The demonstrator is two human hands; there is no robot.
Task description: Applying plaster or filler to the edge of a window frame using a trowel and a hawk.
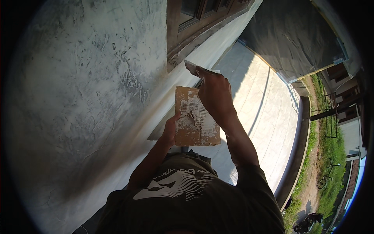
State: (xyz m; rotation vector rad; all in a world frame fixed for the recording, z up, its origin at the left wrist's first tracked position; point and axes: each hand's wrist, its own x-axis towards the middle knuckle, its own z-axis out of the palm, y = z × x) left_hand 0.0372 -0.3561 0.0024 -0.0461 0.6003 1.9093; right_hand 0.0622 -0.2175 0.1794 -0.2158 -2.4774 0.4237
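My left hand (170, 128) grips a tan rectangular board (189, 138) by its left edge, thumb on top and the other fingers hidden beneath. Whitish plaster (198, 117) is smeared over the board's middle, with a small lump in it. Above the board's upper right corner, my right hand (215, 87) is closed around a putty knife (191, 68). Its handle is mostly covered by my fingers, and the wide blade points up and left toward the wall below the window frame.
A grey-white, patchily plastered wall (89, 78) rises close on my left. A brown wooden window frame (173, 35) is set in it. Sunlit pale tiles (269, 105) lie to the right, bounded by a low curb (298, 148). A dark sheet (292, 35) hangs at the far end.
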